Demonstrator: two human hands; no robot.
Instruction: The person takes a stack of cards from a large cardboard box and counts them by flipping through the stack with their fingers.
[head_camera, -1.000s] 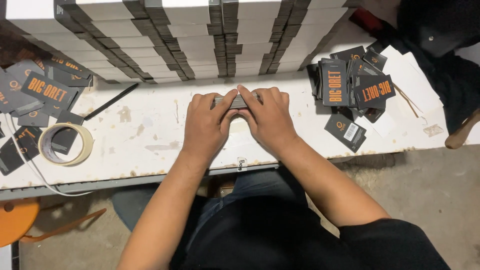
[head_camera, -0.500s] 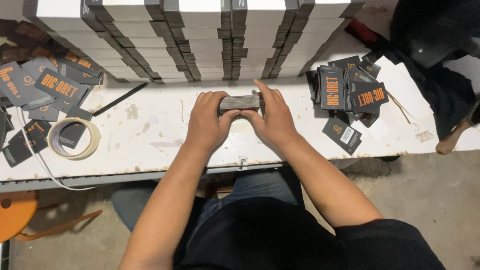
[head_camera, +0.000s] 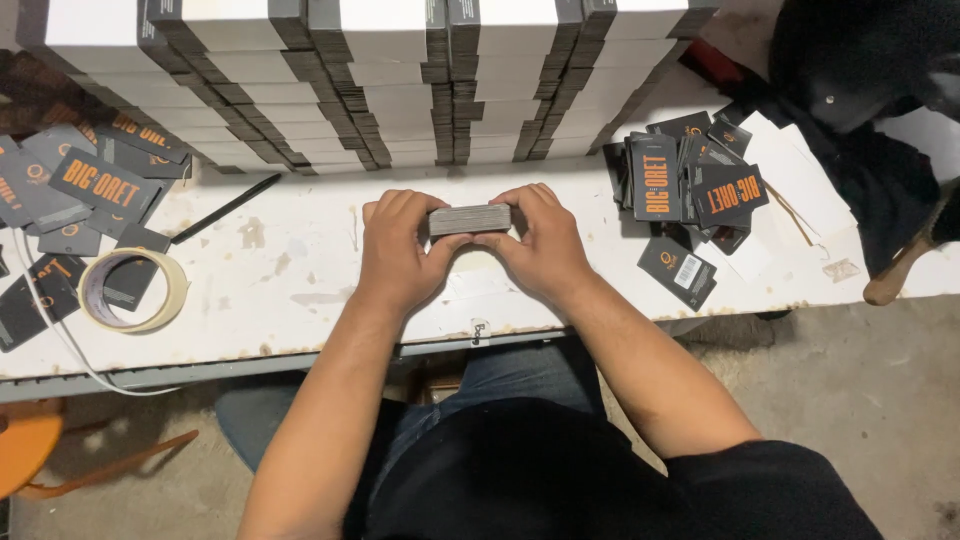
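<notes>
A thick grey stack of cards (head_camera: 470, 219) is gripped from both ends above the white table (head_camera: 300, 290). My left hand (head_camera: 400, 255) clasps its left end with fingers curled over the top. My right hand (head_camera: 545, 245) clasps the right end the same way. The stack's edges face me and it is held level, in front of rows of stacked white boxes (head_camera: 400, 80).
Loose dark cards with orange print lie at the left (head_camera: 90, 185) and in a pile at the right (head_camera: 690, 190). A roll of tape (head_camera: 130, 290) and a black pen (head_camera: 225, 208) lie on the left. An orange stool (head_camera: 25, 445) stands below left.
Both hands have lifted the card stack slightly off the table and squared it between them; the view has shifted a little downwards.
</notes>
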